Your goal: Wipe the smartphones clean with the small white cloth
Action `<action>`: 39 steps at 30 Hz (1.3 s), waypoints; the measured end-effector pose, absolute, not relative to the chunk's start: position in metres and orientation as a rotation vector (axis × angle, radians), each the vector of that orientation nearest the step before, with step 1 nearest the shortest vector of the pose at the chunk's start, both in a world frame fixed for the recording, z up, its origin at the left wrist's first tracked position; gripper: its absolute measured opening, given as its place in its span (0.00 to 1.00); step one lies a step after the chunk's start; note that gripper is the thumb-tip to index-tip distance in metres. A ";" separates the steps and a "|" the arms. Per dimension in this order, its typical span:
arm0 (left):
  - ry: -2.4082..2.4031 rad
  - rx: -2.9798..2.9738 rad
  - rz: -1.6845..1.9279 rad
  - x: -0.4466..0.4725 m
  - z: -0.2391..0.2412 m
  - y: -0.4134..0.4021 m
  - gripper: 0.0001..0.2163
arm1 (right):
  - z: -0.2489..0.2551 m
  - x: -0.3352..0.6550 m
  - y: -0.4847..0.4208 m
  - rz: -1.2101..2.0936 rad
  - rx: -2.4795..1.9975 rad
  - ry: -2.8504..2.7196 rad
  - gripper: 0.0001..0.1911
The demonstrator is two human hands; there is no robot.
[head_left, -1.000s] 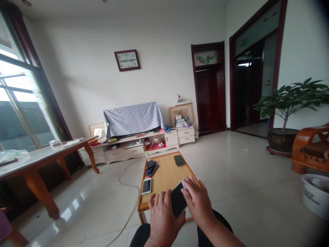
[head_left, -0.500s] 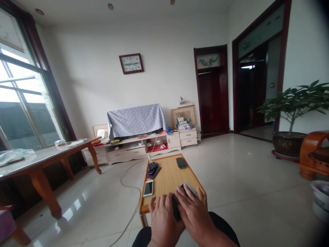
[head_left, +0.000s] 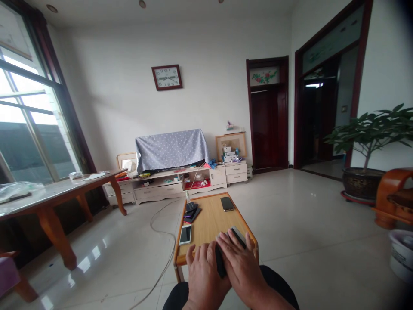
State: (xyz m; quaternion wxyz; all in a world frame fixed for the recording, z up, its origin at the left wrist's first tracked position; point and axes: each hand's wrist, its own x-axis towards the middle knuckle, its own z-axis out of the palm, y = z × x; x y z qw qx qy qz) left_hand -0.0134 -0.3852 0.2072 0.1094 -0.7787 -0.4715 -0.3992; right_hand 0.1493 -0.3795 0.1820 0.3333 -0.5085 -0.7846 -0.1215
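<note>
A black phone is in my left hand, whose fingers curl round its left side. Over it lies my right hand, palm down, with long straight fingers and the outermost finger spread apart. Most of the black phone is hidden under the two hands. Just beyond my right fingertips a phone with a pale edge shows in part. It lies at the near right of the small wooden table. A white phone rests screen up near the left edge, and another dark phone at the far right.
Several dark flat devices are piled at the table's far left, beside a small bottle. A pale cable runs over the floor on the left. A long cabinet stands by the wall, with a potted plant at right.
The view has shifted slightly. Both hands stay at the black phone, with my right fingers shifted a little over it and slightly more of the pale-edged phone showing.
</note>
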 end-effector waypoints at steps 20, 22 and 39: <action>-1.445 -2.225 -1.067 -0.024 0.211 -0.380 0.27 | 0.183 0.162 -0.382 -0.343 -1.355 -1.851 0.27; -1.429 -2.237 -1.083 -0.022 0.213 -0.381 0.24 | 0.185 0.153 -0.390 -0.330 -1.260 -1.987 0.28; -1.368 -2.284 -1.158 -0.020 0.208 -0.387 0.25 | 0.190 0.151 -0.380 -0.268 -1.344 -1.906 0.26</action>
